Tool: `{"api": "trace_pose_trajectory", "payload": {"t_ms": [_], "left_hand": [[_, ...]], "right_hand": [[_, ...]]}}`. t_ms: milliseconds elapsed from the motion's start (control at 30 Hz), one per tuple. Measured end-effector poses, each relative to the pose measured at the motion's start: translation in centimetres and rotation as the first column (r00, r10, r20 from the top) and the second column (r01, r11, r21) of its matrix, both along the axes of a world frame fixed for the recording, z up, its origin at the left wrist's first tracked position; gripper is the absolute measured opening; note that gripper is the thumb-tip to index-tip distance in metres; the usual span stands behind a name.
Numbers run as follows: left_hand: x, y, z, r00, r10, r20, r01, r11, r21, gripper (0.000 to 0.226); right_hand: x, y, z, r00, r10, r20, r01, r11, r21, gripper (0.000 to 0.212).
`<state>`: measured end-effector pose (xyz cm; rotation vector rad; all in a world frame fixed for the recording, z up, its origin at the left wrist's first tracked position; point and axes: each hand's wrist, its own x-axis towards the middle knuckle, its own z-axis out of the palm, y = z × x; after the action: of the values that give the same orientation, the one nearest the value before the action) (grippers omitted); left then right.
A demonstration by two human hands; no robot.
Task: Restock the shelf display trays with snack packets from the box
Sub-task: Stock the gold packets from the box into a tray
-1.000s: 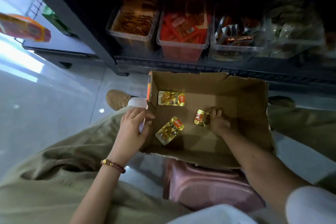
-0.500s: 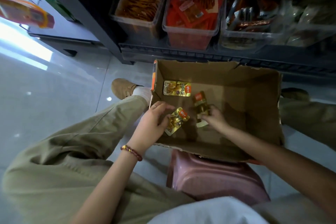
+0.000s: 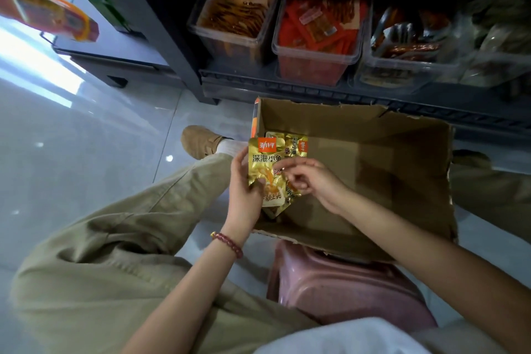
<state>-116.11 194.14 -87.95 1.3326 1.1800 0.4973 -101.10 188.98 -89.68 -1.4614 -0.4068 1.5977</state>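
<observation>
An open cardboard box (image 3: 402, 181) rests on a pink stool in front of me, its floor mostly bare. My left hand (image 3: 244, 198) holds a gold snack packet (image 3: 265, 164) upright over the box's left side. My right hand (image 3: 313, 181) pinches a second gold packet (image 3: 290, 195) tucked behind the first. A third gold packet (image 3: 297, 145) lies at the box's back left corner, partly hidden by the held ones. On the dark bottom shelf stand clear display trays: one with brown-gold packets (image 3: 238, 17), one with red packets (image 3: 319, 34), and one with mixed dark packets (image 3: 408, 46).
A pink plastic stool (image 3: 344, 287) carries the box. My khaki-trousered legs flank it, left shoe (image 3: 198, 141) near the shelf post (image 3: 161, 26). Glossy tiled floor spreads to the left. Another shelf unit with an orange packet (image 3: 48, 16) sits at far left.
Both hands lifted from the box floor and came together at its left side, each bringing up a gold packet. The camera has tilted closer to the shelf.
</observation>
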Motion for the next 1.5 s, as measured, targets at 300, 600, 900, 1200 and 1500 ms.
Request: {"api": "trace_pose_trajectory", "payload": {"t_ms": [300, 600, 900, 1200, 1500], "left_hand": [[-2.0, 4.2, -0.6, 0.984, 0.140, -0.110, -0.103, 0.952, 0.289, 0.064], [-2.3, 5.4, -0.7, 0.954, 0.233, -0.186, -0.180, 0.948, 0.262, 0.059], [-0.8, 5.5, -0.2, 0.951, 0.167, -0.261, -0.072, 0.938, 0.338, 0.048], [0.7, 3.0, 0.6, 0.973, -0.132, -0.187, 0.193, 0.913, 0.359, 0.023], [1.2, 3.5, 1.7, 0.993, 0.028, -0.114, 0.016, 0.930, 0.366, 0.036]], "right_hand": [[2.1, -0.4, -12.5, 0.578, 0.639, 0.508, -0.353, 0.756, -0.551, 0.045], [-3.9, -0.9, -13.8, 0.471, 0.624, 0.624, -0.026, 0.717, -0.697, 0.088], [-0.8, -1.6, -14.4, 0.717, 0.333, 0.612, -0.113, 0.923, -0.369, 0.020], [5.2, 0.0, -1.1, 0.958, 0.025, 0.286, -0.043, 0.997, 0.057, 0.017], [5.0, 1.3, 4.7, 0.923, -0.016, 0.384, -0.108, 0.948, 0.298, 0.005]]}}
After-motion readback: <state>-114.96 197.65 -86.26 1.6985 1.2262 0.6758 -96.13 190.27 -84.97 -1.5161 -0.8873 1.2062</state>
